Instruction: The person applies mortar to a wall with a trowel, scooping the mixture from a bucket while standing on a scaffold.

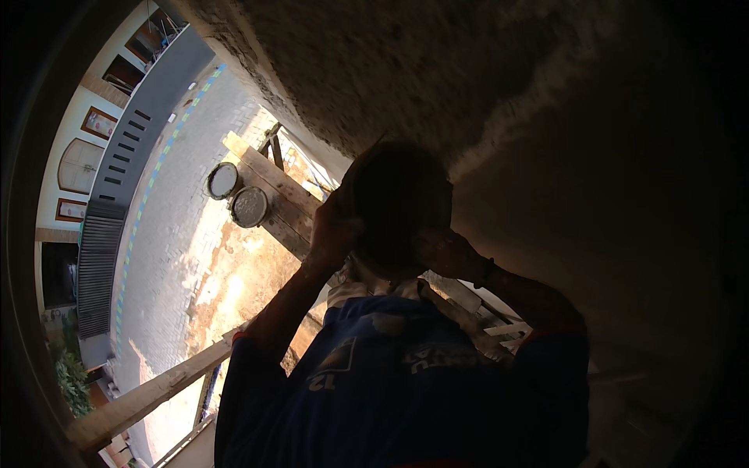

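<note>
A dark, rounded, bucket-like object [398,203] is held up in front of my chest, deep in shadow. My left hand [337,232] is closed on its left side. Against its lower right side, my right hand [443,251] is closed too, with a dark band on the wrist. Shade hides most of the fingers and whatever is inside the object. Beyond my left hand, two round buckets stand by the wooden planks: one bucket [223,180] farther left, and another bucket [250,207] filled with grey, mortar-like material.
Wooden planks [273,175] run out beyond my left arm, high over the ground. A timber rail [160,384] crosses at the lower left. A rough, shaded wall [406,70] rises ahead, with a dark surface to the right. Below lie a paved street [173,226] and a grey fence [125,148].
</note>
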The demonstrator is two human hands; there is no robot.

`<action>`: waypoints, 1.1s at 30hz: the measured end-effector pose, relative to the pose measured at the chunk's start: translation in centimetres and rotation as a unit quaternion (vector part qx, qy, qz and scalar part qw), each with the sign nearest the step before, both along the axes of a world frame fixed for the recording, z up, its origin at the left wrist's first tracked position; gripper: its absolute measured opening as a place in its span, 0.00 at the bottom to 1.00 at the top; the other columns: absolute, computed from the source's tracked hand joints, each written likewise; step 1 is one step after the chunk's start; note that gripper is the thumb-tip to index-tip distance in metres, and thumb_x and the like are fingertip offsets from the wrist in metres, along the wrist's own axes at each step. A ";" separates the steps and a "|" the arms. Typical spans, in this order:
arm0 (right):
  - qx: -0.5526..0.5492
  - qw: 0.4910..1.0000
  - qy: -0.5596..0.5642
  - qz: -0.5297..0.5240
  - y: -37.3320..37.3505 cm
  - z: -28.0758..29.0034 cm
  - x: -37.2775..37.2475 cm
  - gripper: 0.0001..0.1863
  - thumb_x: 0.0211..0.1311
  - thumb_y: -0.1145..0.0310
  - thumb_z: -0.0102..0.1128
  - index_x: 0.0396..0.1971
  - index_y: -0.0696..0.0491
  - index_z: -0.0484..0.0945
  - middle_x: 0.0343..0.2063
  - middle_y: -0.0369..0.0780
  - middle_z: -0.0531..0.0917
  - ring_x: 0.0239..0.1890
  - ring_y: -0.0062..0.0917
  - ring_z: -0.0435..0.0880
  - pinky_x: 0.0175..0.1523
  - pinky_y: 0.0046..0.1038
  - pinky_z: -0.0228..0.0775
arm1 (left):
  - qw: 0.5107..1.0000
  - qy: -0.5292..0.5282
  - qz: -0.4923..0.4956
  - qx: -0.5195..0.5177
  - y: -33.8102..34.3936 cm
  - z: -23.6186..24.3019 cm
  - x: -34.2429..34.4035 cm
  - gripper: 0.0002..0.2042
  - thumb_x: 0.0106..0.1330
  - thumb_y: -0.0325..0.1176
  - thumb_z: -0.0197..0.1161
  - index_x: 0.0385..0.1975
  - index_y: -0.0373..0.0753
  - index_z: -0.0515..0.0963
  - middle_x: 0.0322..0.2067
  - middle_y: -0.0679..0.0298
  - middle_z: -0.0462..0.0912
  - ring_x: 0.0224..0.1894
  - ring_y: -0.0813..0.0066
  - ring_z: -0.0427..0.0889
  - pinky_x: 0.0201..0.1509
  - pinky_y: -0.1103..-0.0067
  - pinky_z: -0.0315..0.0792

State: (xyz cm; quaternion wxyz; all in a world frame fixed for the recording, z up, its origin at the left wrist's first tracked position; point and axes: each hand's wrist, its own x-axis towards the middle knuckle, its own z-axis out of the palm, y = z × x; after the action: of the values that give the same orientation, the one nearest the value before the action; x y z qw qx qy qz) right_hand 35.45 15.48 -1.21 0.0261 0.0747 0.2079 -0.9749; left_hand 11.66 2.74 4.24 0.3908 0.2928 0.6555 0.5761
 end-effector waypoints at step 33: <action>0.631 0.729 -0.258 -0.062 12.5 33.3 -0.6 0.23 0.62 0.65 0.53 0.56 0.54 0.64 0.42 0.39 0.77 0.42 0.24 0.76 0.47 0.27 0.70 | 0.993 -0.040 0.113 -0.014 -4.9 -2.9 -3.7 0.27 0.43 0.23 0.59 0.49 0.31 0.70 0.40 0.61 0.77 0.39 0.74 0.76 0.41 0.81 0.73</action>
State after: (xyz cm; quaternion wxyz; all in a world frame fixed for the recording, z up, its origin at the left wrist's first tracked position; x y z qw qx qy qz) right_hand 34.84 27.98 32.12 -0.0353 0.3355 0.7550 -0.5622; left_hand 7.98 -2.15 1.37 0.3534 0.1883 0.6760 0.6186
